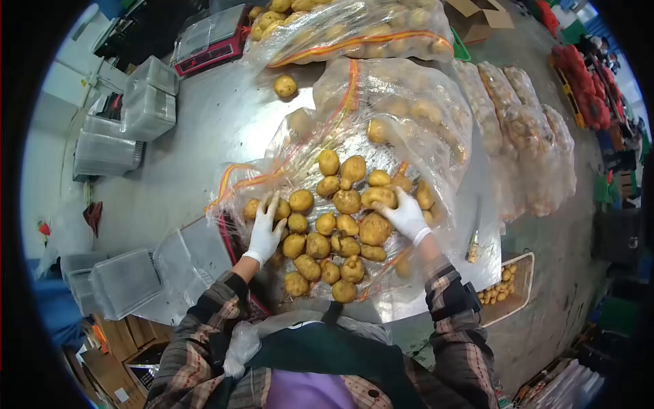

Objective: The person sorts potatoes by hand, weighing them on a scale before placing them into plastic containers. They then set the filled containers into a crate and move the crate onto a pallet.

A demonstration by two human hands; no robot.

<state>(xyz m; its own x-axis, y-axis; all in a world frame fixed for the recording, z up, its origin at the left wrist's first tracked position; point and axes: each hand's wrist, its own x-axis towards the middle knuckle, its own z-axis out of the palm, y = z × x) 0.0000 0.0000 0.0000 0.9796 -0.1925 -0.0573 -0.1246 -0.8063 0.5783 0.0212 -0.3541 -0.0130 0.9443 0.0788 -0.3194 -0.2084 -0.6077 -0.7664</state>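
Many potatoes (317,245) lie loose in front of me on the mouth of a clear plastic bag (409,88) with an orange-yellow stripe. My right hand (406,215), in a white glove, has its fingers on a curved potato (379,198) at the right of the pile. At the pile's left edge is my left hand (266,229), also gloved, its fingers spread and touching potatoes there. More potatoes show inside the bag beyond the pile.
Clear plastic boxes (148,109) stand at the left, with more at lower left. A red-edged scale (211,42) and another potato bag (368,31) lie at the back. A knife (474,240) rests near the table's right edge, beside a potato basket (523,281) below.
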